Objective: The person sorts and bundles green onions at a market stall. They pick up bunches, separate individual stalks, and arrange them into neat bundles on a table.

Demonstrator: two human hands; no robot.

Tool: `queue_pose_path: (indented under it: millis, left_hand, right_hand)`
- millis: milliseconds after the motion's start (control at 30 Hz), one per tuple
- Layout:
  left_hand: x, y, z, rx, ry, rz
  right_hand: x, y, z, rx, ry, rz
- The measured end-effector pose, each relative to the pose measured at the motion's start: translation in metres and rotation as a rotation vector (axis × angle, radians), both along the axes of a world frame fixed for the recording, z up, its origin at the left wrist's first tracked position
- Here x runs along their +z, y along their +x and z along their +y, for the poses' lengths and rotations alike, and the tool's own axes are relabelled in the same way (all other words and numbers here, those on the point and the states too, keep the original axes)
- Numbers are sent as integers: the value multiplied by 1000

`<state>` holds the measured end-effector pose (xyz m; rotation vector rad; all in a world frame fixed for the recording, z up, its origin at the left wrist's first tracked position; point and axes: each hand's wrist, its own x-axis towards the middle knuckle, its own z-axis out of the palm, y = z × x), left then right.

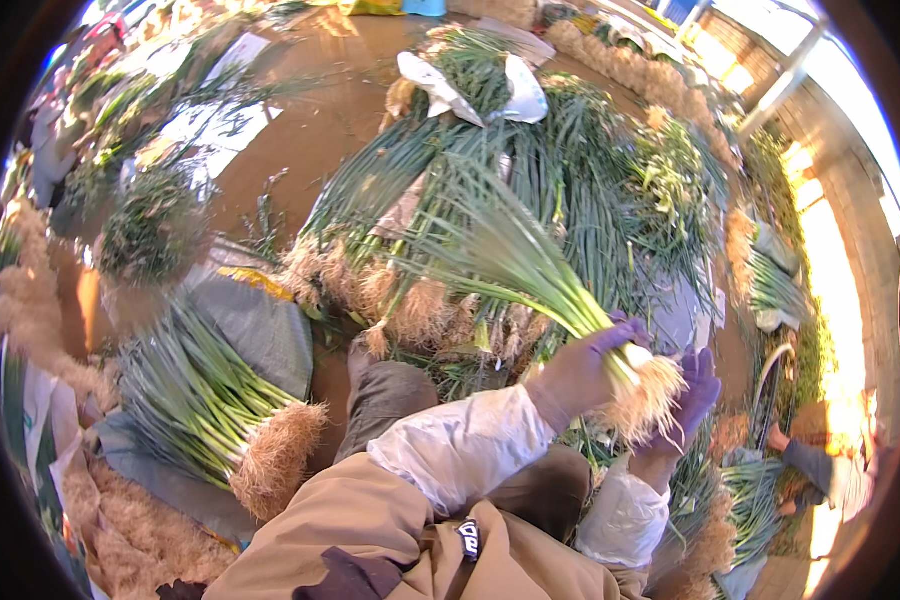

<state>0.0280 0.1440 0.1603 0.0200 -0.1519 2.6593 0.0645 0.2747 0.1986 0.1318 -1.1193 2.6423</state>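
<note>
My left hand (581,371), in a purple glove, is closed around the lower stems of a bunch of green onions (559,289). The bunch tilts, with its leaves fanning towards the upper left and its pale roots (641,401) at the lower right. Beside those roots, my gloved right hand (686,409) is held with its palm facing them and its fingers extended; some root strands appear to touch it. Beyond my knees lies a wide pile of green onions (525,187), its rooted ends turned towards me.
To my left, a large neat bundle of green onions (210,405) rests on grey woven sheeting (259,330). More rooted bundles (131,525) lie at lower left, and others (754,487) at right. Another person's arm (806,457) shows at the right. White sacking (525,90) covers part of the pile.
</note>
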Motion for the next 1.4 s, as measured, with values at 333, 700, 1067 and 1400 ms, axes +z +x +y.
queue_pose_path:
  millis: [333,700,1067,1400]
  left_hand:
    - [73,49,-122,241,-70,256]
    - [24,194,-397,746,-459,181]
    - [-259,430,-448,1155,-492,-747]
    - [-210,429,-452,1114,-745,-1214]
  right_hand:
    - [-13,42,-72,365,670,-112]
    - [-12,8,-198,877,883,35]
    - [-13,19,-274,1036,821,-79]
    - [-23,30,-260,980,895,-224]
